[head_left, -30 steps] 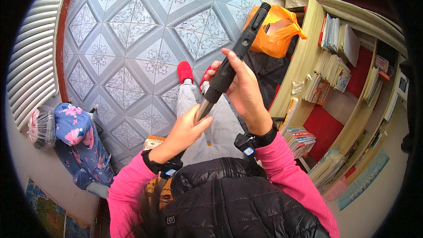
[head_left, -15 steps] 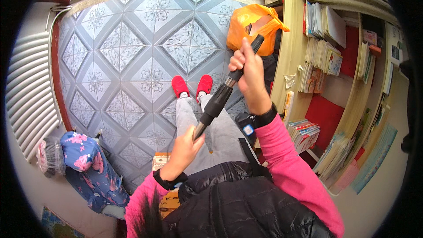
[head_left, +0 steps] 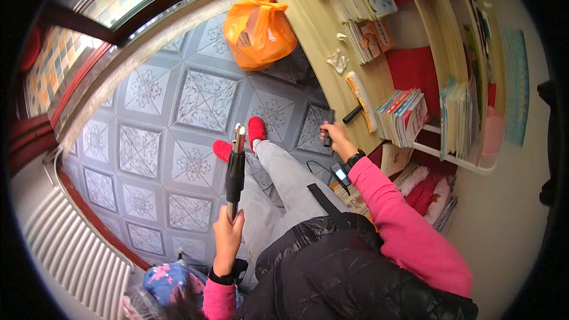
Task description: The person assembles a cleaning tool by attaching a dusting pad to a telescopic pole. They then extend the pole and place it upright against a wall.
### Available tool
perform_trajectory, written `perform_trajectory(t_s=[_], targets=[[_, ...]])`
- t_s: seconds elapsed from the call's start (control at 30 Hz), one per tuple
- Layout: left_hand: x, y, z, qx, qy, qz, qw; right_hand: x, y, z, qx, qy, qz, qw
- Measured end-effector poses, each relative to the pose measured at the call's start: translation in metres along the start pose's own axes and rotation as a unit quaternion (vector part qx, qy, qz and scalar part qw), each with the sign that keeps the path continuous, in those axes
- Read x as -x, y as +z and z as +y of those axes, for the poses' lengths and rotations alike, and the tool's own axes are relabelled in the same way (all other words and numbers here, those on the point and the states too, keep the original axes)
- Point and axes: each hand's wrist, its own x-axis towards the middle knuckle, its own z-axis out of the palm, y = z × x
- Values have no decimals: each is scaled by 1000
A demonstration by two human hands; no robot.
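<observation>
My left hand (head_left: pixel 227 234) is closed around the metal shaft of a telescopic pole (head_left: pixel 235 172). The pole stands nearly upright in the picture, with a thick black collar and a bare silver tip at its upper end. To the right, my right hand (head_left: pixel 338 137) grips a short black handle (head_left: pixel 327 129), apart from the pole. Just beyond that hand, a squeegee head (head_left: pixel 363 102) with a yellow and white bar and a black stub lies on the wooden shelf unit's surface.
The shelf unit (head_left: pixel 311 35) on the right holds several rows of books (head_left: pixel 403 115). An orange plastic bag (head_left: pixel 259 32) sits on the tiled floor beside it. A white radiator (head_left: pixel 77 237) lines the left wall, near a blue floral cloth item (head_left: pixel 172 281).
The black handle has come off the pole's end; my hands have moved apart, one part in each. My view has turned right, toward the shelves.
</observation>
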Motion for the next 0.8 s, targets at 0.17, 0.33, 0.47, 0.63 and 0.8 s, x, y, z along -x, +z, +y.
perform_trajectory(t_s=[0.17,0.33,0.47,0.63,0.8], targets=[[-23,28,27,-74,-14,-52,996,-105,-98,21,334,-126,250,900],[-66,72,58,-172,58,-41,983,-210,-104,-1,460,-233,246,821],[-97,107,78,-220,56,-67,972,-268,-100,-12,450,-268,255,813],[-123,141,101,-229,69,-56,969,-204,-79,-46,352,-324,267,836],[-139,170,118,-294,130,-1,947,1,23,-65,-264,-84,-337,900]])
